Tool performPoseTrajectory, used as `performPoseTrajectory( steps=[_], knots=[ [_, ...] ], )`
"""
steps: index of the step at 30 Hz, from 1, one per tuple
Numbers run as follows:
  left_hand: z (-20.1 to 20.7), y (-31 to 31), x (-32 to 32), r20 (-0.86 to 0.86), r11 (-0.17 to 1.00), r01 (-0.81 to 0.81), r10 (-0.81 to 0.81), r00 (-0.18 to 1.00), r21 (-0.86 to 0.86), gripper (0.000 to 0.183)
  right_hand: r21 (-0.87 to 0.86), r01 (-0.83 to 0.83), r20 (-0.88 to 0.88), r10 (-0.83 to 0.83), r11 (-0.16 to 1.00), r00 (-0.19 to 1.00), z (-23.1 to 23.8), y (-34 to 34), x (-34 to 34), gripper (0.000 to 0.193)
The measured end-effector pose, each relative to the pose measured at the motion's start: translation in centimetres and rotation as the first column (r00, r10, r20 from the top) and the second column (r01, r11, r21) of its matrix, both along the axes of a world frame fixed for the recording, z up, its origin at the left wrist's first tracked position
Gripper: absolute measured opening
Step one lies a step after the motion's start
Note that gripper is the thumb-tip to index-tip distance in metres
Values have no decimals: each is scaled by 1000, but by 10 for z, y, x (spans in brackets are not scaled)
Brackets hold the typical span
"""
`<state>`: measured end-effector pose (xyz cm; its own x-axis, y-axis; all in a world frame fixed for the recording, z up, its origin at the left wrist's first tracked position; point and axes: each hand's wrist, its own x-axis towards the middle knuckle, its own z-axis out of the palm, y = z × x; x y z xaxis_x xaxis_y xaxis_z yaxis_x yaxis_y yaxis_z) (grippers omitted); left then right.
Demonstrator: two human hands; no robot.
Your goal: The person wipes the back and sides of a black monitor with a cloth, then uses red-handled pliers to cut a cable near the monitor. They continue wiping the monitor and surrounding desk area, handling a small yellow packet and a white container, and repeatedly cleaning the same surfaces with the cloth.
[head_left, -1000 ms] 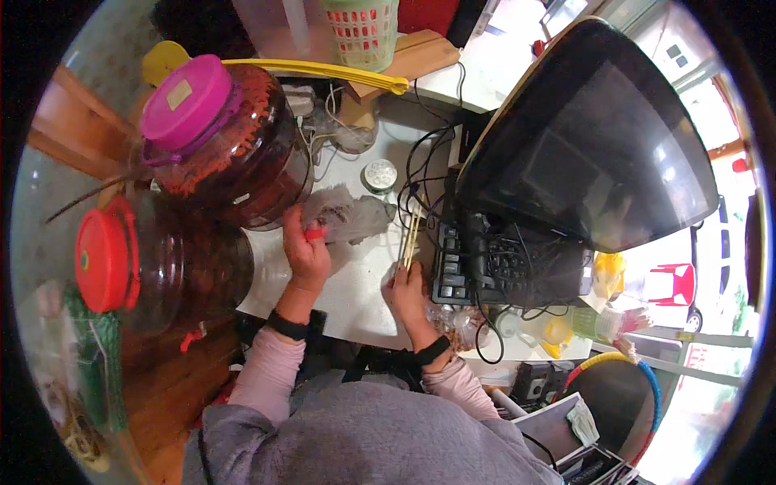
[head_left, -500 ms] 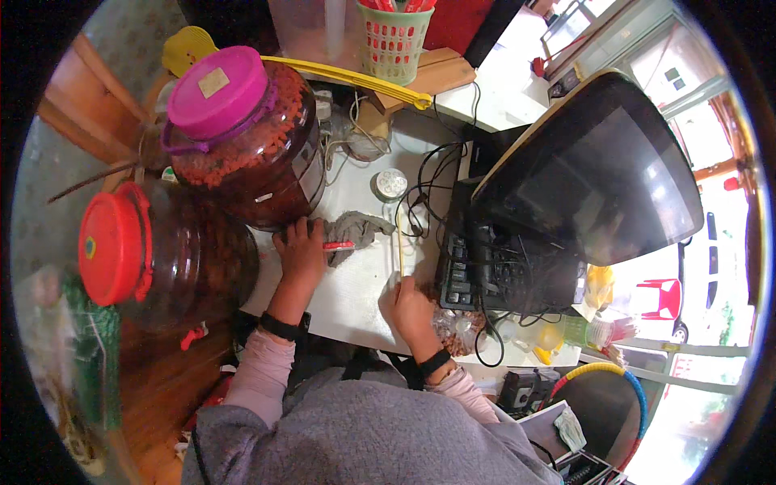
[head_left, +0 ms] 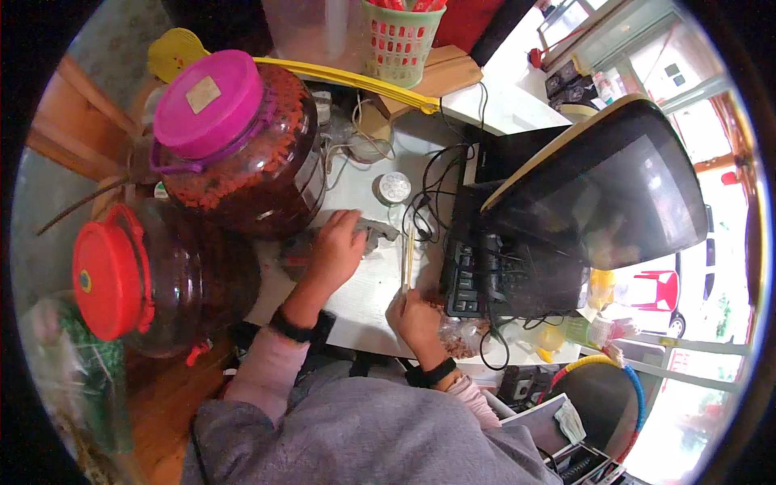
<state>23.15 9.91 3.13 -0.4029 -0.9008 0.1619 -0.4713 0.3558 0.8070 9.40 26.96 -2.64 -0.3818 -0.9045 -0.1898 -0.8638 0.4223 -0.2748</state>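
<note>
Table: carrying black monitor toward the right edge and purple-lidded jar at the left edge. Left hand: now shifted rightward over gray cloth, fingers close together; grip impossible to tell. Right hand: near the front edge, pinching pale sticks. Cloth: left of table centre, middle now covered, suggesting handling by the left hand alone. Sticks: just beside the cloth's right end, pointing toward the far edge.

Head-worn fisheye, looking down, near the hands
</note>
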Motion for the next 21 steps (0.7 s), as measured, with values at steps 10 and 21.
performPoseTrajectory(
  steps=[10, 21],
  knots=[
    [-16, -83, -121, -153, 991, 84, -99, 983, -102, 28, -186, -24, -8, 23, 982, 1000, -14, 0, 3, 20],
    [-33, -102, -108, -233, 945, -311, 281, 931, -101, 66, -69, 180, 87, -173, 981, 981, 11, -10, 1, 18]
  ],
)
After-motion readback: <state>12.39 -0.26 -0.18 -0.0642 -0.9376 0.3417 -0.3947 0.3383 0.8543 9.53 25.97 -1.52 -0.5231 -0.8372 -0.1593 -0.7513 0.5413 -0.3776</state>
